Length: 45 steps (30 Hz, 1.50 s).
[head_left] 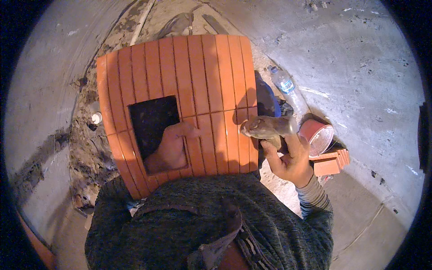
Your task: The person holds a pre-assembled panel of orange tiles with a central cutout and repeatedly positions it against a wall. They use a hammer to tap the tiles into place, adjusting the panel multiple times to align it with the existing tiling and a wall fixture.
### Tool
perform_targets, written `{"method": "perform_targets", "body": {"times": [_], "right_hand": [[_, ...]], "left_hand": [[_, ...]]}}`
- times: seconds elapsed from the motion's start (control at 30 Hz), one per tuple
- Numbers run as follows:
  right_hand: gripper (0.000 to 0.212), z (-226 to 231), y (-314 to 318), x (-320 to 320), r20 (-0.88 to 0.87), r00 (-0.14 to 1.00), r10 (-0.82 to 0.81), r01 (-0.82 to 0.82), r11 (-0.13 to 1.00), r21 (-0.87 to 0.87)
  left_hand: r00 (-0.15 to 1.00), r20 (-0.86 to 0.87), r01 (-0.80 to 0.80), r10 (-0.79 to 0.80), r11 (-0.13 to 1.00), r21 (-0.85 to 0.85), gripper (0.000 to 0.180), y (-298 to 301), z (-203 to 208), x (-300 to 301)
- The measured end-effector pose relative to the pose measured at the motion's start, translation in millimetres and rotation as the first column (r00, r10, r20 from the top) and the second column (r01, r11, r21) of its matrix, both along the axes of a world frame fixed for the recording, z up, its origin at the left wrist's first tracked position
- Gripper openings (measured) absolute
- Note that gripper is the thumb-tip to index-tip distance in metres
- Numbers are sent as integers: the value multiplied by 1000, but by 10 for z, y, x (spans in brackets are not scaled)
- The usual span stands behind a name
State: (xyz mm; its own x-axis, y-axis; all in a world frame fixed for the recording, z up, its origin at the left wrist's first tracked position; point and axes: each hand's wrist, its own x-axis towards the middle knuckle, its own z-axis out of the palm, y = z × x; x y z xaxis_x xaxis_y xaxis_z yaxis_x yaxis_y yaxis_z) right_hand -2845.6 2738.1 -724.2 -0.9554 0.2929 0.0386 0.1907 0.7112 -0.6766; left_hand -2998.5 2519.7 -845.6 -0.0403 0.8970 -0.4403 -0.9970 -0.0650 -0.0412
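Note:
A large orange ceramic panel [198, 81], ribbed with dark parallel grooves, stands tilted in front of my chest. It has a rectangular cut-out toward its left side. My left hand [171, 146] reaches up through that opening, its thumb lying over the panel's face at the cut-out's right edge and its other fingers hidden behind. At the panel's right edge my right hand [290, 162] grips a dusty hammer [270, 127] close to its head. The hammer's narrower end is at the panel's surface, but I cannot tell whether it touches.
Beyond the panel's right side lie a clear plastic bottle [285, 85] and a reddish bucket [317, 137]. Several smaller orange tile pieces [327, 164] are stacked beside the bucket. Grey plastered walls [355, 58] close in on both sides. Rubble [87, 166] covers the ground at left.

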Motion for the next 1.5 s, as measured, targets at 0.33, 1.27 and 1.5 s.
{"method": "perform_targets", "body": {"times": [0.33, 1.27, 1.5], "right_hand": [[37, -6, 61, 33, 74, 994, 78, -79, 997, 2], [34, -45, 95, 42, 223, 971, 86, -99, 994, 45], [24, 45, 87, -36, 178, 981, 73, -82, 996, 46]], "left_hand": [[1000, 20, 15, -15, 1000, -24, 45, -40, -87, 17], [1000, 16, 1, -1, 1000, -9, 46, -44, -130, 10], [999, 47, -5, 4, 1000, 29, 39, -15, -90, -11]]}}
